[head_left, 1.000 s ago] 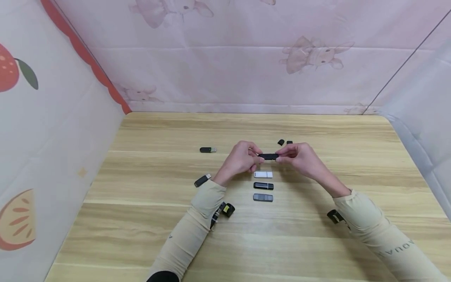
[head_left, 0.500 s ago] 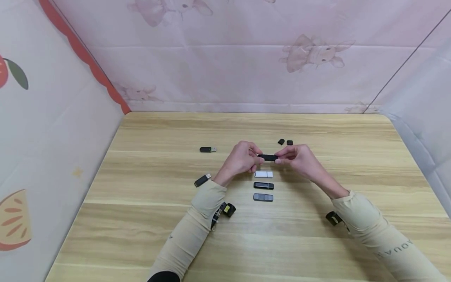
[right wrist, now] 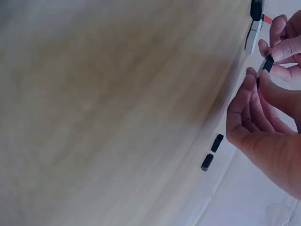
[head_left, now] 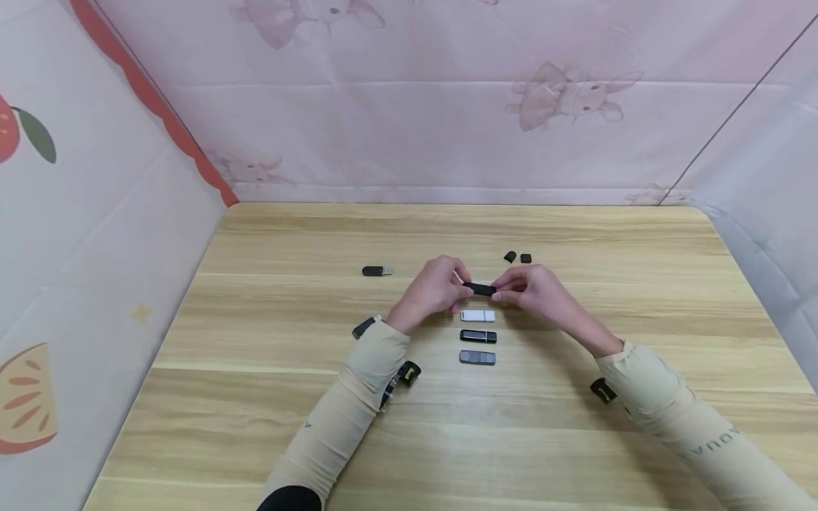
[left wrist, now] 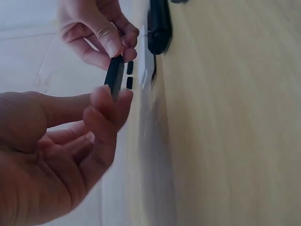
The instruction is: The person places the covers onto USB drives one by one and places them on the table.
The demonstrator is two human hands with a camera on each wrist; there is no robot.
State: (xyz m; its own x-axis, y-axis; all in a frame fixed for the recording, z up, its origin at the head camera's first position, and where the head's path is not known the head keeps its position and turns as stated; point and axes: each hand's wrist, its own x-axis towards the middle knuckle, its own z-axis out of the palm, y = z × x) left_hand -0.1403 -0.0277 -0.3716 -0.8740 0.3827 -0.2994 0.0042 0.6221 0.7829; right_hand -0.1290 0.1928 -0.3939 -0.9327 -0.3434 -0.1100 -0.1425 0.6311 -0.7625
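Note:
A black USB stick point(head_left: 479, 289) is held between both hands, above the wooden table. My left hand point(head_left: 437, 287) pinches its left end between thumb and fingers, and my right hand point(head_left: 533, 289) pinches its right end. The left wrist view shows the dark stick point(left wrist: 114, 75) spanning the two sets of fingertips, which cover its ends. Just below the hands lies a white USB stick point(head_left: 478, 316). Under that come a black USB stick with a pale band point(head_left: 478, 336) and a grey USB stick point(head_left: 477, 358), in a column.
Two small black caps point(head_left: 510, 256) lie beyond the right hand. To the left are a black USB stick with its metal plug bare point(head_left: 377, 271) and another dark one point(head_left: 364, 327), partly hidden by the left sleeve. A patterned curtain point(head_left: 409, 142) stands behind the table point(head_left: 287, 234).
Both hands have shifted slightly left and toward me with the black USB stick, which now tilts a little down to the right. The left sleeve covers more of the dark stick beside it.

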